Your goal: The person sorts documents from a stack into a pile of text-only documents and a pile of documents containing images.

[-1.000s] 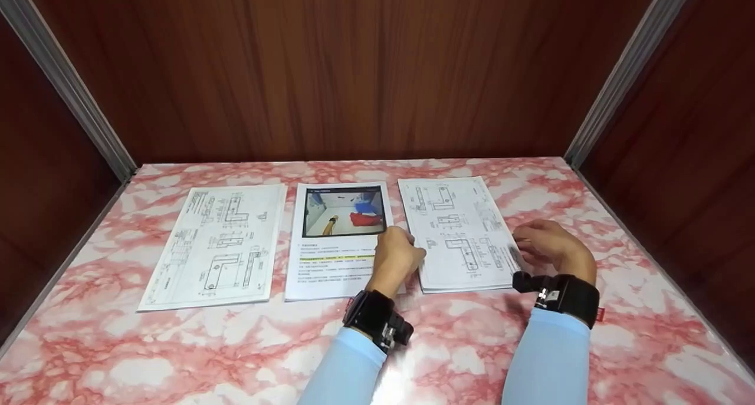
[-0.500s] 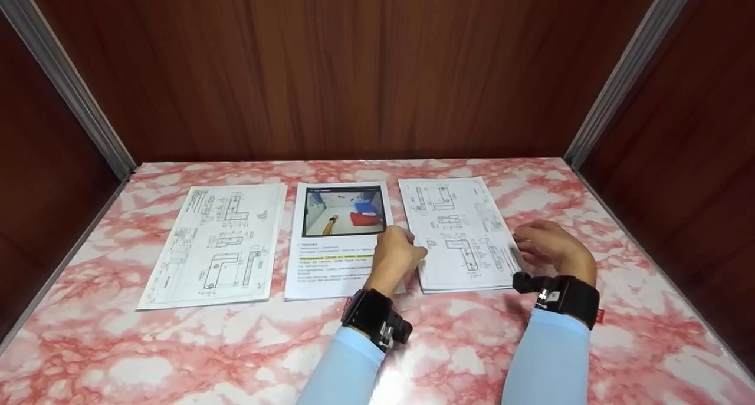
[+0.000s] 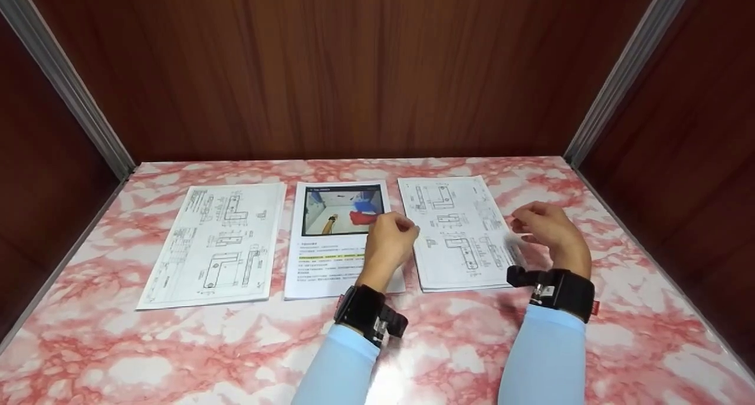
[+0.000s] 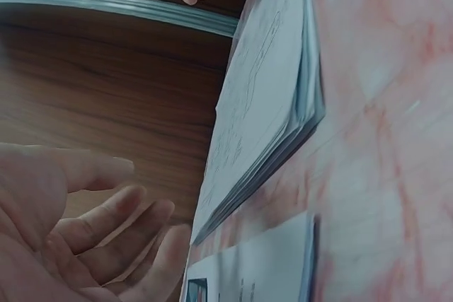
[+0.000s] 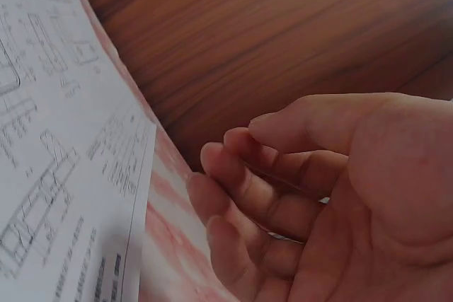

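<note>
My left hand (image 3: pixel 389 240) hovers over the right part of the middle paper stack (image 3: pixel 324 275), which bears a colour photo and lines of text, one highlighted yellow. In the left wrist view its fingers (image 4: pixel 117 235) are loosely bent, with nothing between them. To the right, my right hand (image 3: pixel 551 228) is just off the outer edge of the right paper stack (image 3: pixel 436 257), printed with technical drawings. The right wrist view shows that hand's fingers (image 5: pixel 248 189) relaxed and bent, holding nothing, beside the stack's edge. Both hands are raised above the table.
A third paper stack (image 3: pixel 200 287), also with technical drawings, lies at the left. All three lie flat in a row on a red-and-white marbled table (image 3: pixel 147 358). Brown wood-look panels (image 3: pixel 354 69) with metal corner strips (image 3: pixel 637 63) enclose the back and sides.
Between half a second ago and now, both hands have risen a little from beside the right stack, the left one also shifting slightly leftward. The paper stacks have stayed put.
</note>
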Motion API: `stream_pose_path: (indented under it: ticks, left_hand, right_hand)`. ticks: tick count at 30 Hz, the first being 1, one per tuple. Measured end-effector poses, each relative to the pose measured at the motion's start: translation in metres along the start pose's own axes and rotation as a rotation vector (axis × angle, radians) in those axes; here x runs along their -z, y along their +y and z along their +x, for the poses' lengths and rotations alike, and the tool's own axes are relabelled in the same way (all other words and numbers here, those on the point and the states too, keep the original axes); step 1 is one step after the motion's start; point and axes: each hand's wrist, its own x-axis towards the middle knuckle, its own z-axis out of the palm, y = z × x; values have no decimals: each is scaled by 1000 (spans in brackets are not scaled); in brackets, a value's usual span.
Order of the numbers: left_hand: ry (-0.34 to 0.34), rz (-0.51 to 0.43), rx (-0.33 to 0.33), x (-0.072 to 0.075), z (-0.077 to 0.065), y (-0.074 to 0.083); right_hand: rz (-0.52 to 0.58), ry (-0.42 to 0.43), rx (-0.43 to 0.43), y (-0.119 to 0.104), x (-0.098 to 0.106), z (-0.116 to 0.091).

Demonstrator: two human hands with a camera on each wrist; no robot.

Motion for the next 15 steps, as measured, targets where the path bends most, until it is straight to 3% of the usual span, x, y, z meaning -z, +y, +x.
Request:
stream_pose_path:
  ticks: [4, 5, 9, 13, 15]
  left_hand:
    - [22, -5, -20, 2, 9, -8]
    - [26, 2, -35, 10, 2, -1]
    - [18, -21, -59, 26, -5, 10]
    - [-24, -37, -22, 61, -20, 34]
    - [-39, -10, -17, 88, -31, 48]
  right_hand:
    - [37, 24, 0, -9, -5, 0]
    - [49, 27, 2, -11, -6, 0]
    - [121, 60, 37, -26, -15, -1]
    - [200, 109, 126, -55, -33, -6]
    - [248, 121, 183, -74, -47, -11]
